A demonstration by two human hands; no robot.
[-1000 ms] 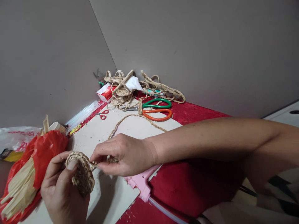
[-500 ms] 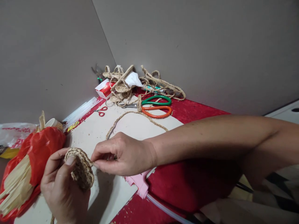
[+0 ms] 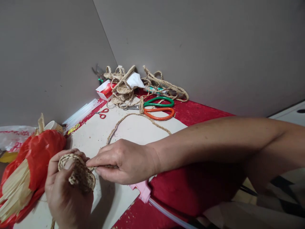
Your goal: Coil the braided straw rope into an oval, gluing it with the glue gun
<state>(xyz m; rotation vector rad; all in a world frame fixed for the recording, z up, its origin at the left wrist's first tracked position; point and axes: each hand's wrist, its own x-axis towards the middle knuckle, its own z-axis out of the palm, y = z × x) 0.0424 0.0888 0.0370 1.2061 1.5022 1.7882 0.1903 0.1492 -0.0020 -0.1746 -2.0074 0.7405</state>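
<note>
My left hand grips a small coiled piece of braided straw, thumb on its near face and fingers behind. Beside it, my right hand pinches a straw braid between thumb and fingers, close to the coil's right edge. A long straw cord curves over the pale sheet above my right hand and runs behind my forearm. What the right fingertips do at the coil's edge is partly hidden.
Large scissors with green and orange handles lie ahead, near small red scissors. Braided straw is heaped against the wall. A red plastic bag of straw strips lies left; a pink plastic piece sits under my right wrist.
My right hand has shifted slightly left and closer to the coil, its fingers now straighter. My left hand has tilted the coil a little and moved it slightly left.
</note>
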